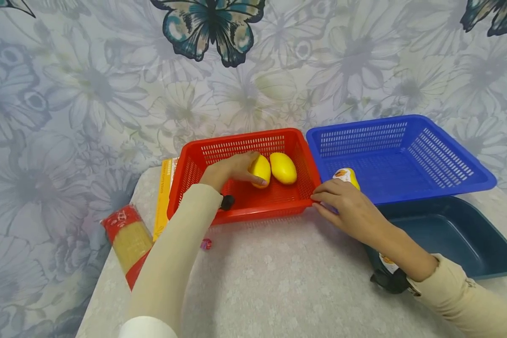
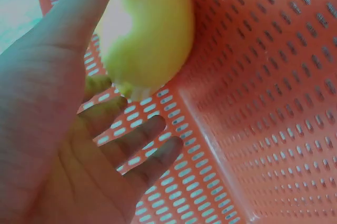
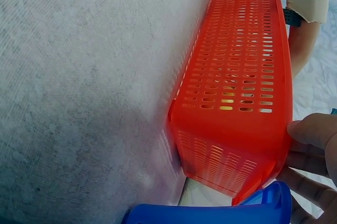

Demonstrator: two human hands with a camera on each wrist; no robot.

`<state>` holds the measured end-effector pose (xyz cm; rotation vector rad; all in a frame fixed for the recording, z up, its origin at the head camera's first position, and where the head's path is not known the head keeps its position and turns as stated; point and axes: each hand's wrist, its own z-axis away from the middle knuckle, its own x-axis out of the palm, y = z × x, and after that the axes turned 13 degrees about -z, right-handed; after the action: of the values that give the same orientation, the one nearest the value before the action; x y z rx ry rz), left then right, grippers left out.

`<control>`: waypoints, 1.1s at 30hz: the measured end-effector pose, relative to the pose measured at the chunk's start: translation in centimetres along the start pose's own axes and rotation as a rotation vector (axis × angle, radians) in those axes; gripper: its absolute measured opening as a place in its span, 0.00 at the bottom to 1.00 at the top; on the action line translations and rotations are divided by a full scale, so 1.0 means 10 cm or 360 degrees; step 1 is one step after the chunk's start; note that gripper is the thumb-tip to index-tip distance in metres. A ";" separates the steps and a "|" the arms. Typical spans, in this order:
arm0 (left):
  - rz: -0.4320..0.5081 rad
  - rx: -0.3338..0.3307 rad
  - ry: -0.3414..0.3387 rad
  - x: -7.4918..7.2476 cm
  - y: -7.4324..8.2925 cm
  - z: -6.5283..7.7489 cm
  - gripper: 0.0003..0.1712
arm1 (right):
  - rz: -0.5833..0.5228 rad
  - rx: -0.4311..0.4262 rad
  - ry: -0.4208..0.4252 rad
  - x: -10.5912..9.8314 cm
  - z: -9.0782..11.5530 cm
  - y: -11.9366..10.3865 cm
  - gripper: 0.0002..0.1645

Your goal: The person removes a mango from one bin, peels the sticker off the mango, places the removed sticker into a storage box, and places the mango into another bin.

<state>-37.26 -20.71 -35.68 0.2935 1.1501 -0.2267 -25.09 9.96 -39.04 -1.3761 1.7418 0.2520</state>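
Note:
My left hand (image 1: 236,169) reaches into the red basket (image 1: 253,213) and holds the left one of two yellow mangoes. Its thumb lies along the near side of that mango (image 1: 260,172), fingers at the far side. In the left wrist view, the mango (image 2: 152,29) shows a dark stem spot, and the other fingers (image 2: 142,134) spread against the slotted wall. The second mango (image 1: 283,168) lies just right of it on the basket floor. My right hand (image 1: 346,202) pinches the basket's near right corner, thumb (image 3: 310,129) at the rim and fingers beyond it.
A blue basket (image 1: 388,183) adjoins on the right, containing a yellow item (image 1: 354,179) with a white label. In front stands a dark teal basin (image 1: 448,234). Left are an orange-yellow packet (image 1: 164,188) and a red-ended pasta pack (image 1: 128,239). A small pink-red wrapped piece (image 1: 206,243) lies on the table.

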 end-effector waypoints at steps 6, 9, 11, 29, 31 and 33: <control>0.0016 0.0013 0.0034 -0.03 -0.08 0.11 0.56 | -0.0003 0.0003 -0.0005 0.00 0.01 0.00 0.13; 0.0024 0.0013 0.0078 -0.07 -0.13 0.19 0.49 | -0.0008 0.0000 0.0002 0.00 0.01 0.00 0.13; 0.0037 0.0024 0.0131 -0.10 -0.15 0.24 0.44 | -0.0007 0.0001 0.0005 0.00 0.01 0.00 0.12; 0.0256 0.0258 0.0795 0.04 -0.04 0.96 0.25 | -0.0033 -0.0024 0.0007 0.01 -0.01 0.00 0.12; 0.0302 0.0269 0.0838 0.09 0.00 1.01 0.24 | -0.0030 -0.0010 0.0011 0.01 -0.01 0.00 0.12; 0.0332 0.0275 0.0875 0.14 0.04 1.06 0.23 | -0.0028 0.0006 0.0018 0.00 0.00 -0.01 0.11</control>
<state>-27.53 -24.02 -32.92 0.6527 1.6327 -0.0584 -25.01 9.94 -39.05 -1.3917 1.7380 0.2318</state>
